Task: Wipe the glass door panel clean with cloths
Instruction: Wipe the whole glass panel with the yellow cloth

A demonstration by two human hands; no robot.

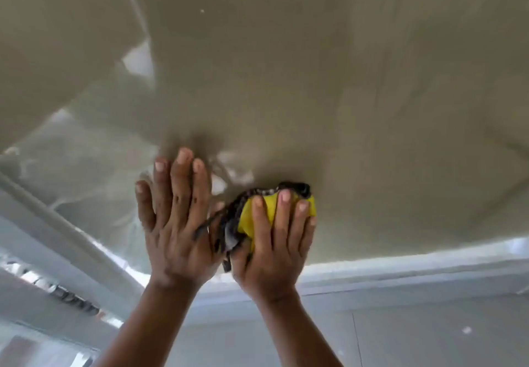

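The glass door panel [329, 86] fills most of the head view, tinted beige with faint reflections. My left hand [174, 220] lies flat against the glass, fingers straight and pointing up. Right beside it, my right hand [274, 240] grips a bunched yellow cloth [257, 218] with a dark patterned part and presses it on the glass. The two hands almost touch, with the dark cloth edge hanging between them.
A white door frame [415, 260] runs along the lower edge of the glass and slants up to the left. Below it lies a pale tiled surface [429, 332]. A dark blurred strip [74, 301] shows at the lower left.
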